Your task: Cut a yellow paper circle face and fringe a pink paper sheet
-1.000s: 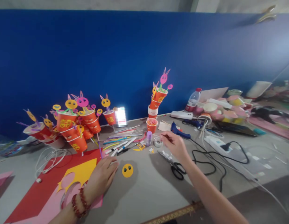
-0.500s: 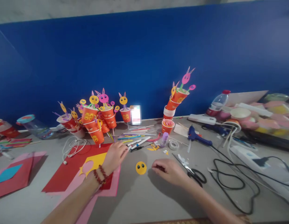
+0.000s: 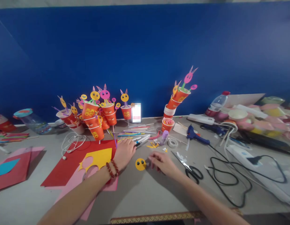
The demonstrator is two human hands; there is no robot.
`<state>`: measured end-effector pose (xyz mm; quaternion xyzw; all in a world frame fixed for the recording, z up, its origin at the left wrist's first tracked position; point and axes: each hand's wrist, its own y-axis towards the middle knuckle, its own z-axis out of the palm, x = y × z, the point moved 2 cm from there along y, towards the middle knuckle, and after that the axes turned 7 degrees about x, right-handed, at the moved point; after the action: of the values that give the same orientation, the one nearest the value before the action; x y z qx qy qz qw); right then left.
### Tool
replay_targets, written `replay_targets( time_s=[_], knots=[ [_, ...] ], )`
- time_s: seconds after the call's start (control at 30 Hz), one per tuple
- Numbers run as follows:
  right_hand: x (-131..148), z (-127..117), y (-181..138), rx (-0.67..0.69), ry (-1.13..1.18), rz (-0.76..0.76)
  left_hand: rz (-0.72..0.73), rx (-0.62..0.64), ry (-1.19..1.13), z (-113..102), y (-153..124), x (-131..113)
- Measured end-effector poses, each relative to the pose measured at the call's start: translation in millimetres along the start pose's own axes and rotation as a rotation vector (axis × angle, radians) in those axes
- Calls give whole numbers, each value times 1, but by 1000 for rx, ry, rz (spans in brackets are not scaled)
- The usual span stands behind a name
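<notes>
A yellow paper disc with two dark eyes lies flat on the grey table between my hands. To its upper left, my left hand reaches over the near ends of several markers. Its fingers are bent downward, their tips hidden, so whether they grip a marker does not show. My right hand hovers just right of the disc, fingers loosely curled and apart, with nothing visible in them. Black-handled scissors lie right of that hand. Under my left forearm are yellow paper with round cut-outs, and red and pink sheets.
Decorated red cups stand stacked at the back left, with another stack at centre right. A tape roll, blue glue gun, loose black cable and power strip occupy the right side. A lit phone leans against the blue wall.
My left hand has moved right, over the markers, covering the black one. My right hand has come closer to the yellow disc and its fingers have loosened. The view has shifted slightly.
</notes>
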<state>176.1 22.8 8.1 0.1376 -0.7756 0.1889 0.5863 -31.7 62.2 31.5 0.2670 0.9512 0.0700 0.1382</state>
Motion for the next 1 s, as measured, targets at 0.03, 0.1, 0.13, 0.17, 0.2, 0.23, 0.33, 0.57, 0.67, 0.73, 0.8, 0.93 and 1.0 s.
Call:
replay_targets(
  time_s=[0.03, 0.1, 0.13, 0.17, 0.2, 0.23, 0.33, 0.57, 0.67, 0.73, 0.8, 0.93, 1.0],
  knots=[
    [0, 3, 5, -1, 95, 18, -5, 2, -30, -4, -7, -3],
    [6, 11, 15, 28, 272, 17, -1, 19, -98, -11, -22, -9],
    [10, 16, 20, 47, 353, -2, 5, 31, -132, -13, -29, -12],
    [15, 20, 23, 57, 420, -29, 14, 42, -164, -15, -35, -15],
    [20, 25, 26, 56, 465, -58, 25, 51, -192, -16, -39, -18],
    [24, 28, 28, 46, 486, -88, 36, 57, -223, -17, -42, -20],
    [30, 35, 28, 6, 429, -145, 48, 104, -333, -16, -45, -23],
    [9, 31, 16, 25, 412, -81, 60, 231, -392, 0, -44, -25],
    [-1, 32, 15, 36, 486, -46, 49, 247, -381, 8, -46, -27],
    [-5, 34, 15, 29, 520, -47, 45, 244, -365, 10, -48, -27],
    [-8, 36, 15, 43, 538, -56, 47, 229, -338, 10, -51, -28],
    [-10, 39, 12, 113, 546, -76, 91, 209, -313, 11, -56, -29],
    [-11, 38, 11, 115, 535, -73, 118, 198, -299, 13, -56, -27]
  ],
)
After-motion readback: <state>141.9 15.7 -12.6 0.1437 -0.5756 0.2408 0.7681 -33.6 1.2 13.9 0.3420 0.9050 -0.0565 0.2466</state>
